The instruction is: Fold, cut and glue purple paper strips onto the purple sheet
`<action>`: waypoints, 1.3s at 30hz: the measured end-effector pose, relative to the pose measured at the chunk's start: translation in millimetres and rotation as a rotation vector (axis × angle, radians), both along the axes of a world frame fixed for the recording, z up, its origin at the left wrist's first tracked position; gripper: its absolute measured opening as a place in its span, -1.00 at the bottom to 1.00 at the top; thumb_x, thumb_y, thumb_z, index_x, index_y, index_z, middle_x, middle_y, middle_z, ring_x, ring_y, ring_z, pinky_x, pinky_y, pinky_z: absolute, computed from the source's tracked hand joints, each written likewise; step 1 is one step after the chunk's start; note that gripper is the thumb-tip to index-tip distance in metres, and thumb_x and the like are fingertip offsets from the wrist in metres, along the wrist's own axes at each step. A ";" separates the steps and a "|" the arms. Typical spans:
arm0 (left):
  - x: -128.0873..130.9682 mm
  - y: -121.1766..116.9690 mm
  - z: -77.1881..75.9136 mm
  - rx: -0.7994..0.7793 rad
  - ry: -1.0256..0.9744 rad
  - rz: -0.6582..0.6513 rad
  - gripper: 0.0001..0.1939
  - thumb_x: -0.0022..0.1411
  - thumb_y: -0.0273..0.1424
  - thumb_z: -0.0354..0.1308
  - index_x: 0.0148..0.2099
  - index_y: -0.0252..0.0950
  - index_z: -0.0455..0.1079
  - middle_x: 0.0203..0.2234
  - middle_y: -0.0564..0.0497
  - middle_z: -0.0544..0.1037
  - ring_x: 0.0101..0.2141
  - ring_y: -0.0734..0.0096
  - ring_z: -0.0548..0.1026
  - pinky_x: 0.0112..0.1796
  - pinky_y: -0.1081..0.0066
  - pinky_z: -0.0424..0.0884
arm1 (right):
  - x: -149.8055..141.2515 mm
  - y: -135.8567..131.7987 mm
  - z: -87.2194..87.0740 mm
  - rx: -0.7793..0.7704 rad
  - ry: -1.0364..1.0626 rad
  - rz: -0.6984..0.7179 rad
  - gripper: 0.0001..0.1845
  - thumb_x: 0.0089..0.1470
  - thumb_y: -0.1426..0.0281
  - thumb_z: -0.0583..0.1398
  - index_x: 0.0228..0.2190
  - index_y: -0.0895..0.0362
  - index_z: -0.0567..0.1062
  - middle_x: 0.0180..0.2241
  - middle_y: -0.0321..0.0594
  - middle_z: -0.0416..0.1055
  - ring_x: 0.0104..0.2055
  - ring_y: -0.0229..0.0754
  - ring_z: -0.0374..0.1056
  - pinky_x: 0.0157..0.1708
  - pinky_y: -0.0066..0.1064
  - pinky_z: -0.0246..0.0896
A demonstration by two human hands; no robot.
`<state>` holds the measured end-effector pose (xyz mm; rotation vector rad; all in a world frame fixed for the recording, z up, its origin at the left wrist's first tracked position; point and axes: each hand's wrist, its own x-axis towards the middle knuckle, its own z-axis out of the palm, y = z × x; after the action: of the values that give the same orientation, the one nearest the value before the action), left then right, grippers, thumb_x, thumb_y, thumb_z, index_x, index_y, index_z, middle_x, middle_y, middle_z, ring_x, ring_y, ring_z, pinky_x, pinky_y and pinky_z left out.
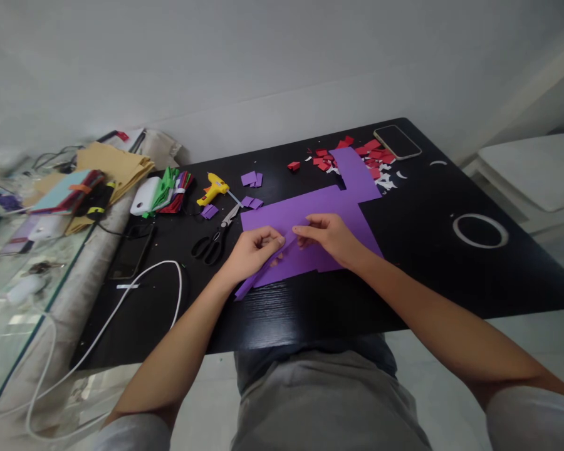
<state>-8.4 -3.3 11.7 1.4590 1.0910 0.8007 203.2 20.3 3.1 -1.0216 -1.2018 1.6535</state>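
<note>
A narrow folded strip of purple paper (254,283) slants between my two hands, over a larger sheet of purple paper (305,207) lying on the black table. My left hand (256,250) is closed around the strip's middle, thumb on top. At the strip's upper end, my right hand (326,235) pinches it between thumb and fingers. Black-handled scissors (219,235) lie partly spread just left of the sheet. Small cut pieces of purple paper (251,179) sit behind them, near a yellow glue gun (213,188).
Red paper scraps (373,150) and white bits lie at the back right beside a phone (397,141). A roll of tape (480,231) is on the right. Bundled coloured strips (169,191), a dark phone (131,250) and a white cable (178,282) occupy the left.
</note>
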 end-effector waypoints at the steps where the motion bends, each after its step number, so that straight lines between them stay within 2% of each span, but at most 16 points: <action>1: -0.2 0.2 0.9 -0.021 -0.005 -0.002 -0.69 0.29 -0.17 0.30 -0.29 -0.33 0.44 -0.54 0.04 0.59 -0.61 0.53 0.50 -0.49 0.52 0.43 | 0.8 1.2 -0.2 -0.001 0.009 -0.031 -0.65 -0.18 0.16 0.53 -0.53 0.13 0.58 -0.54 -0.29 0.52 -0.47 -0.22 0.46 -0.34 -0.33 0.45; 4: -1.0 0.9 3.0 -0.077 -0.039 -0.010 -0.67 0.27 -0.15 0.32 -0.29 -0.33 0.43 -0.53 0.04 0.60 -0.61 0.53 0.50 -0.49 0.51 0.44 | 2.3 3.5 -0.9 0.002 0.035 -0.086 -0.66 -0.19 0.17 0.53 -0.51 0.11 0.60 -0.55 -0.30 0.51 -0.47 -0.23 0.45 -0.35 -0.34 0.44; 9: -1.3 1.6 2.8 -0.108 -0.068 -0.001 -0.67 0.25 -0.14 0.34 -0.29 -0.32 0.43 -0.53 0.05 0.59 -0.61 0.52 0.50 -0.48 0.50 0.44 | -0.5 0.6 -1.6 -0.004 0.052 -0.099 -0.63 -0.18 0.13 0.53 -0.51 0.10 0.57 -0.55 -0.32 0.51 -0.48 -0.24 0.45 -0.34 -0.34 0.47; 17: -0.4 2.8 0.7 -0.042 -0.069 -0.008 -0.63 0.24 -0.11 0.36 -0.31 -0.34 0.46 -0.54 0.06 0.58 -0.61 0.54 0.47 -0.50 0.52 0.40 | -7.5 -8.5 -0.3 -0.100 -0.020 0.118 -0.59 -0.19 0.10 0.54 -0.50 0.18 0.65 -0.51 -0.21 0.59 -0.53 -0.24 0.48 -0.44 -0.37 0.48; 28: -1.1 3.6 5.5 -0.076 -0.079 -0.012 -0.62 0.25 -0.10 0.35 -0.34 -0.33 0.42 -0.52 0.03 0.60 -0.60 0.53 0.47 -0.46 0.49 0.43 | -3.7 -2.3 -3.1 -0.043 0.005 0.058 -0.58 -0.22 0.11 0.57 -0.51 0.18 0.65 -0.51 -0.20 0.61 -0.51 -0.23 0.51 -0.41 -0.37 0.53; 35: -1.7 4.4 3.5 -0.058 -0.067 -0.010 -0.64 0.25 -0.13 0.37 -0.34 -0.33 0.43 -0.51 0.02 0.60 -0.59 0.54 0.47 -0.47 0.49 0.41 | -2.6 -2.4 -1.6 -0.148 0.086 0.089 -0.61 -0.17 0.14 0.56 -0.47 0.17 0.64 -0.46 -0.16 0.63 -0.48 -0.21 0.52 -0.39 -0.34 0.56; 39: -1.4 4.3 1.7 -0.060 -0.077 -0.003 -0.64 0.24 -0.14 0.38 -0.34 -0.34 0.44 -0.52 0.02 0.60 -0.60 0.55 0.47 -0.48 0.51 0.40 | -2.9 -2.4 -1.8 -0.157 0.112 0.090 -0.64 -0.18 0.17 0.56 -0.49 0.17 0.66 -0.47 -0.17 0.62 -0.48 -0.23 0.52 -0.36 -0.34 0.56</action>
<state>-9.7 1.0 13.4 1.3682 1.0458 0.8091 200.2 17.9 1.4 -0.9679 -1.0717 1.8744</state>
